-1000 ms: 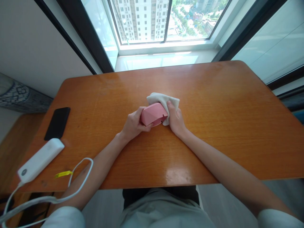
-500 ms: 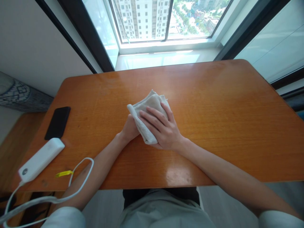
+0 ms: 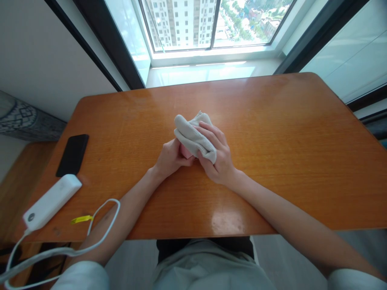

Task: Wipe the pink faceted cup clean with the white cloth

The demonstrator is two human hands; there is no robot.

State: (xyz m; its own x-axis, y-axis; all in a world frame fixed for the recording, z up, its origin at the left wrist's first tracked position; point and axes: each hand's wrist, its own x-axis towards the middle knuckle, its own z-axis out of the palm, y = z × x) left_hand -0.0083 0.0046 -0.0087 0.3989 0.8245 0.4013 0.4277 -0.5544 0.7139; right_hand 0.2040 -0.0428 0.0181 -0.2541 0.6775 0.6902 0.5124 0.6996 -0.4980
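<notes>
A folded whitish cloth [image 3: 195, 139] is in my right hand [image 3: 222, 157], whose fingers curl over its right side and top. Under the cloth, my left hand [image 3: 172, 155] grips a small pink object [image 3: 186, 152]. Only a sliver of that object shows between thumb and cloth, so its kind is hidden. Both hands are close together above the middle of the wooden table [image 3: 272, 161], and the cloth rests against the pink object.
A black phone [image 3: 72, 155] lies on the table's left side. Nearer me is a white power strip [image 3: 53, 202] with a white cable [image 3: 54, 253] looping over my left forearm. A yellow tag [image 3: 81, 219] hangs on the cable. A window [image 3: 211, 24] stands beyond the far edge.
The cloth has turned and bunched up, shifting slightly right and away from me. My right hand has moved up with it. The pink object and more of my left hand now show.
</notes>
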